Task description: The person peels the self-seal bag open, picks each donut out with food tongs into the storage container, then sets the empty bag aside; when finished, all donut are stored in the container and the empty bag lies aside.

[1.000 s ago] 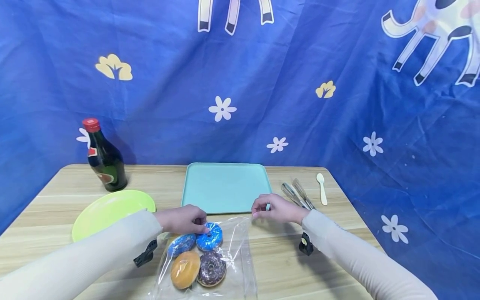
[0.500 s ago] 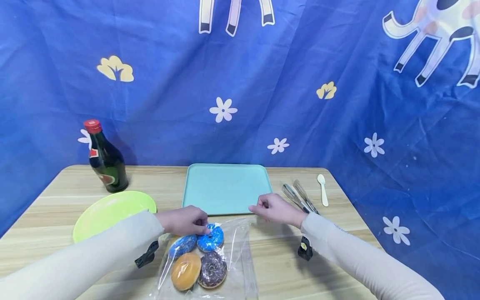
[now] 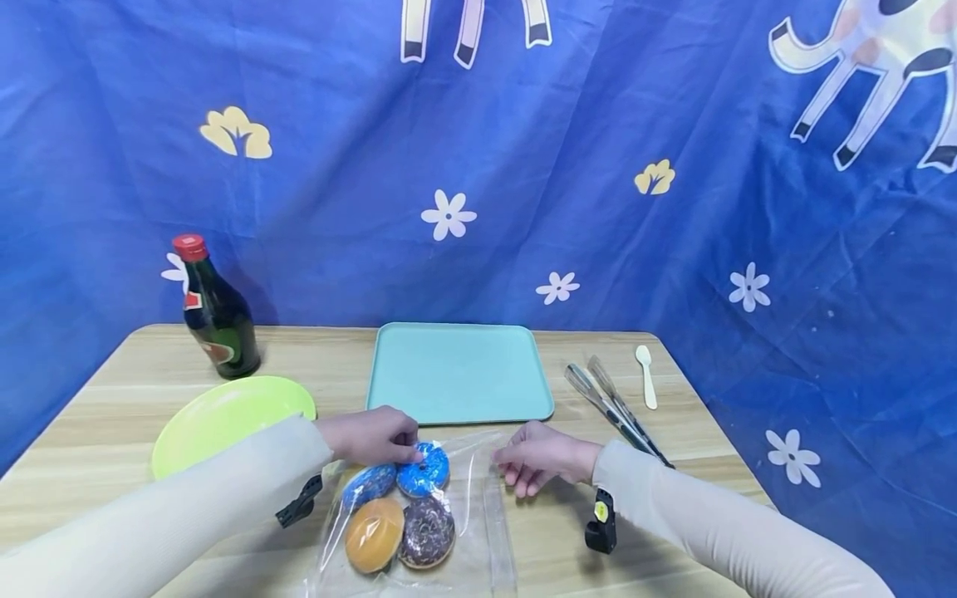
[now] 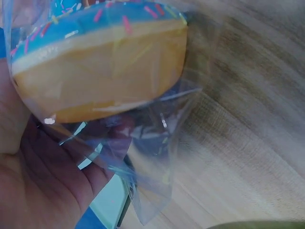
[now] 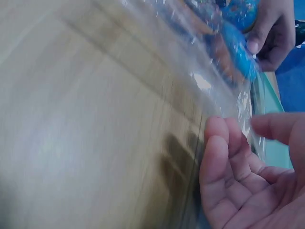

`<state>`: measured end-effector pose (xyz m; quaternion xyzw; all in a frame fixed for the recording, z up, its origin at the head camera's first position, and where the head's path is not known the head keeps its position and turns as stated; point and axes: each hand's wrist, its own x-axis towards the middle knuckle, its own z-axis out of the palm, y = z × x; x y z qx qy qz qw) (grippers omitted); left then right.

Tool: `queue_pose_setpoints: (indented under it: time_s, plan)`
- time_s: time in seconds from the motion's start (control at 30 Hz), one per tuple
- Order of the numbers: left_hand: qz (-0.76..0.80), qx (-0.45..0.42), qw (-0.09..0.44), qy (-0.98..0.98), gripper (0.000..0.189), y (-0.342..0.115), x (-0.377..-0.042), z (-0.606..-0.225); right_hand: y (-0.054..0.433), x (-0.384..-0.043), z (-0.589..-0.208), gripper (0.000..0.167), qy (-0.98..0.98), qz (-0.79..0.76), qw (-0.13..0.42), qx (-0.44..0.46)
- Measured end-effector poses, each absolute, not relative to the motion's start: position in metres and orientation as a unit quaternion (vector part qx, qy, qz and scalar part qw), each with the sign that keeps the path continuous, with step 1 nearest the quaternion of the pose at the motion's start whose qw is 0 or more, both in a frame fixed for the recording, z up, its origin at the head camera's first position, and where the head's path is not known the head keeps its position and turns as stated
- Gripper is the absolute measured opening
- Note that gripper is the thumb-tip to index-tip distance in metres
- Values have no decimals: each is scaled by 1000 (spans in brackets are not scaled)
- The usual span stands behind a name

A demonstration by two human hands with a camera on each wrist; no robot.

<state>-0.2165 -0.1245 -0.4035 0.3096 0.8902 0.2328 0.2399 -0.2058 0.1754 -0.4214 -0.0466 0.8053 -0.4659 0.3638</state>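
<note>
Clear bag [image 3: 474, 540] of donuts [image 3: 426, 533] at 6 o'clock is pinched at its 11 by the left hand [image 3: 374, 436]; right hand [image 3: 544, 457] is held loosely curled at its 1, seemingly gripping nothing. Only film should be pinched there, gently.

From here I see a table [image 3: 112, 407] bearing a bottle [image 3: 224, 311], a green plate [image 3: 232, 411], a tray [image 3: 459, 374], tongs [image 3: 609, 407], a spoon [image 3: 647, 378] and a bag [image 3: 473, 515] of doughnuts [image 3: 428, 533].

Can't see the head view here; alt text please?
On a wooden table, a person's left hand grips a clear bag of doughnuts at its far edge, and the right hand is at the bag's far right corner. A teal tray lies beyond, a green plate and dark bottle to its left, tongs and a pale spoon to its right.
</note>
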Motion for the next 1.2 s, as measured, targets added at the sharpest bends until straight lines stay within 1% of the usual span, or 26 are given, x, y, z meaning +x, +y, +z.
queue_pose_setpoints:
  time_s: [0.1, 0.43, 0.8, 1.07, 1.2]
  plan:
    - [234, 310, 238, 890, 21, -123, -217, -403, 173, -203, -423, 24, 794, -482, 369, -40]
    - [215, 313, 233, 895, 22, -116, -223, -398, 172, -201, -420, 16, 771, -511, 380, -23]
    - [208, 315, 233, 896, 23, -118, -220, -397, 188, -210, -423, 12, 765, -481, 424, -56]
    - [206, 311, 238, 897, 22, -120, -219, -400, 205, -216, -427, 15, 748, -471, 462, -68]
    - [206, 308, 239, 897, 23, -122, -217, -400, 211, -218, -429, 13, 744, -467, 471, -77]
